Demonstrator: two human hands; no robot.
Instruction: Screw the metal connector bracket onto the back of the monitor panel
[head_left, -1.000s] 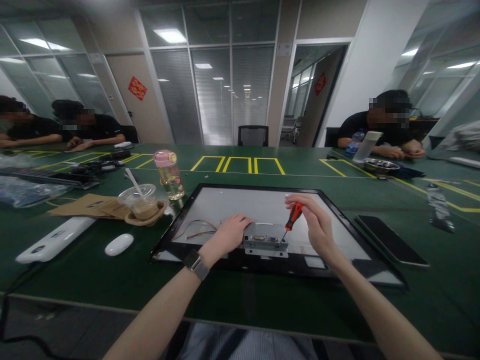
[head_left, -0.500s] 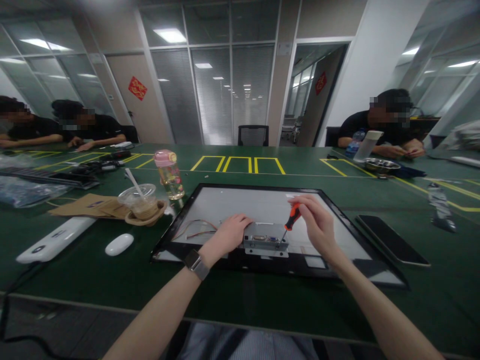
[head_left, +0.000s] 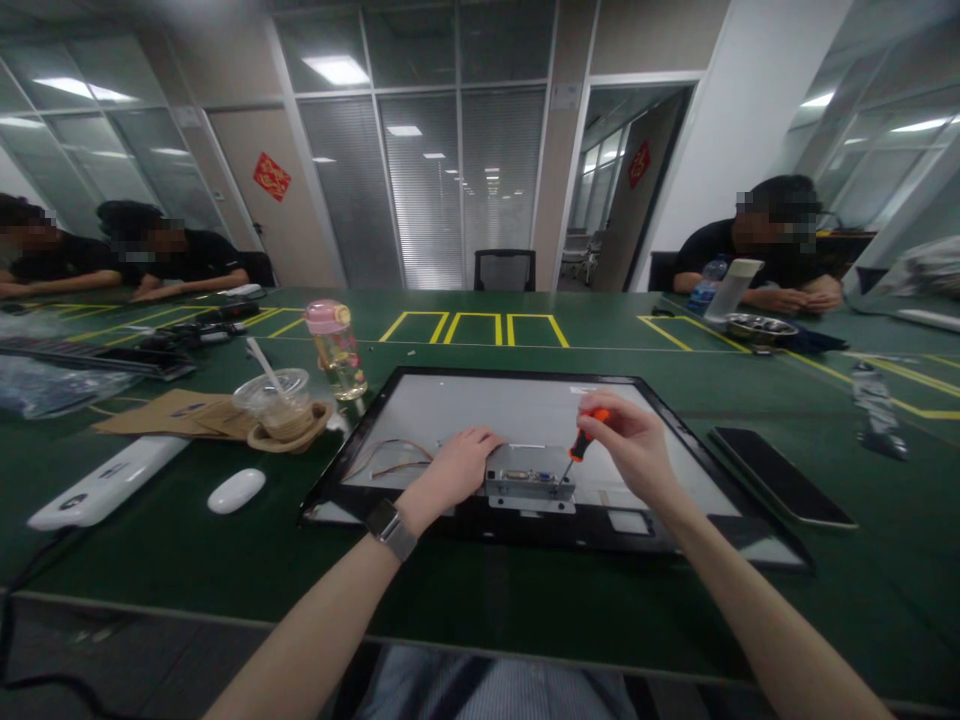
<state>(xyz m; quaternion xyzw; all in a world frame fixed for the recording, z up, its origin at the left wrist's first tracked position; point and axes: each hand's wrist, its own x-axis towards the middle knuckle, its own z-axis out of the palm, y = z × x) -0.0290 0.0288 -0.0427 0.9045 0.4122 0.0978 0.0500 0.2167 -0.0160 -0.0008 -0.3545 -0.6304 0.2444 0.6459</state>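
Observation:
A flat display panel (head_left: 525,405) with a black frame lies back side up on the green table. A small metal box with connector ports (head_left: 529,484) sits on its near edge. My left hand (head_left: 454,467) rests on the panel against the box's left side, fingers curled down. My right hand (head_left: 636,444) is closed round an orange-handled screwdriver (head_left: 582,441), whose tip touches the box's right end. Thin coloured wires (head_left: 390,457) run across the panel left of my left hand.
A black phone (head_left: 780,487) lies right of the panel. To the left are a white mouse (head_left: 236,490), a white bar-shaped device (head_left: 105,481), a plastic cup with a straw (head_left: 276,402) and a pink-capped bottle (head_left: 337,350). Other people sit at the table's far left and far right.
My right hand has dropped slightly and tilted the screwdriver lower over the box. My left hand has stayed in place.

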